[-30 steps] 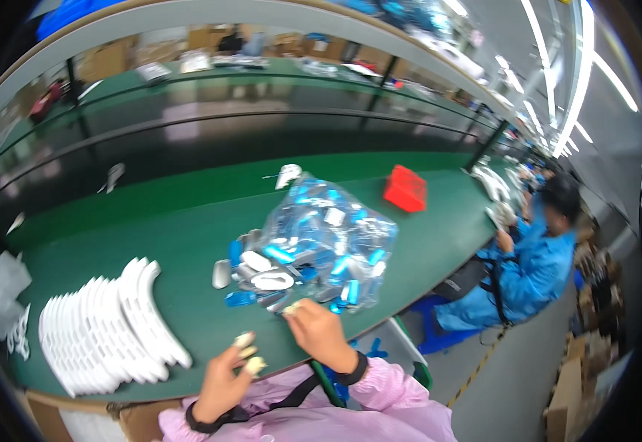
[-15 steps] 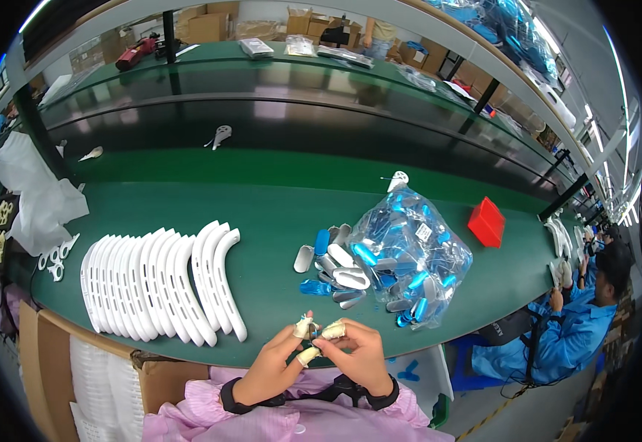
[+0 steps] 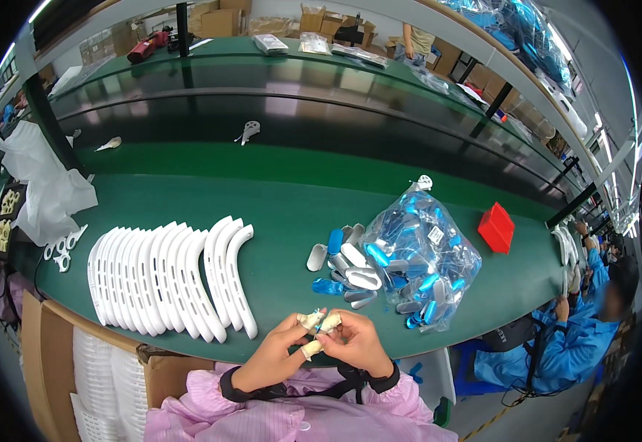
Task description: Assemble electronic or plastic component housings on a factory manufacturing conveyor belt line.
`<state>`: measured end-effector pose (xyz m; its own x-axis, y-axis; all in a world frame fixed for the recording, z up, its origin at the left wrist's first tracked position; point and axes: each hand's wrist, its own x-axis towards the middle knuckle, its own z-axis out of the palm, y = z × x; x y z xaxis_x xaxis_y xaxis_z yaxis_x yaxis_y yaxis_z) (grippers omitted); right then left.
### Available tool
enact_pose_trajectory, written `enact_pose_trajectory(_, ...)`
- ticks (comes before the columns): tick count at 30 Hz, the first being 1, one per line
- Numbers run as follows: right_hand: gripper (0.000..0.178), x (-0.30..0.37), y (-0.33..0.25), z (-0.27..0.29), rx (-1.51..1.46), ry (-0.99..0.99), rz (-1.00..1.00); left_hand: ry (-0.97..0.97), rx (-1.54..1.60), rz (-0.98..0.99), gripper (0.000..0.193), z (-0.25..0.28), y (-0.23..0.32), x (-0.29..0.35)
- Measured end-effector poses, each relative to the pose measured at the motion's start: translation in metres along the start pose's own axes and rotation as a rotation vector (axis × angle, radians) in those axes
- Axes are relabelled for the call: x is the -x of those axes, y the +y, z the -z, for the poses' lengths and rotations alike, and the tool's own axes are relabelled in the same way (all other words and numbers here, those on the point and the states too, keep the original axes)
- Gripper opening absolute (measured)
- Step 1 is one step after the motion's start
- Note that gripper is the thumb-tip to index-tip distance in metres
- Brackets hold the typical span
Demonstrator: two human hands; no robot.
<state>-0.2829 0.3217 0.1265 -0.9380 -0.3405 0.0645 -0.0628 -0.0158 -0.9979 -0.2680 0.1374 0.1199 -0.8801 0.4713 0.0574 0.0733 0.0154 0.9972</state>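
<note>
My left hand [image 3: 278,353] and my right hand [image 3: 359,343] meet over the bench's near edge, with pale finger cots on several fingertips. Both are closed in a pinch around something small; a bit of blue shows between the fingertips, but its kind is hidden. Beyond them lies a loose heap of silver oval caps [image 3: 363,278], some with blue film on them. Against that heap rests a clear plastic bag [image 3: 439,243] full of similar silver and blue pieces. Left of my hands, curved white slotted strips [image 3: 162,280] stand in a close row, with several set slightly apart at its right end.
A red bin [image 3: 496,228] sits at the right of the green bench [image 3: 284,199]. White ring-shaped parts [image 3: 63,248] and crumpled white sheeting [image 3: 44,188] lie at the left. Below the bench stands an open carton [image 3: 48,361]. A co-worker in blue [image 3: 556,346] sits at right.
My fingertips have drawn closer together around the small thing. The whole scene has shifted a little to the right in view; the strips, caps and bag keep their places on the bench.
</note>
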Motion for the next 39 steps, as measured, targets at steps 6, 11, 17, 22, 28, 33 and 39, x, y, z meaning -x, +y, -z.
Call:
enact_pose_trajectory(6,0.014,-0.004,-0.001,-0.006,0.269,0.169,0.151,0.056,-0.264,-0.089,0.038,0.006,-0.006,0.001)
enact_pose_trajectory(11,0.015,-0.002,0.006,-0.007,0.318,0.338,0.124,0.127,-0.244,-0.075,0.027,-0.003,0.004,-0.006)
enact_pose_trajectory(17,0.016,0.000,-0.007,0.015,0.485,0.719,0.237,0.205,-0.154,-0.080,0.022,0.000,-0.001,-0.006)
enact_pose_trajectory(22,0.017,0.021,0.013,0.021,1.146,0.164,0.292,0.220,-0.160,-0.081,0.020,0.004,-0.001,-0.009)
enact_pose_trajectory(28,0.028,0.005,-0.031,0.017,0.748,0.160,0.255,0.201,0.105,0.034,0.018,-0.003,-0.003,-0.006)
enact_pose_trajectory(33,0.016,-0.006,-0.009,0.024,-0.146,-0.010,-0.157,0.195,0.250,0.037,0.016,-0.001,-0.011,-0.007)
enact_pose_trajectory(39,0.015,-0.018,0.013,0.018,-0.748,-0.122,-0.343,0.105,0.083,-0.020,0.015,0.014,0.004,-0.008)
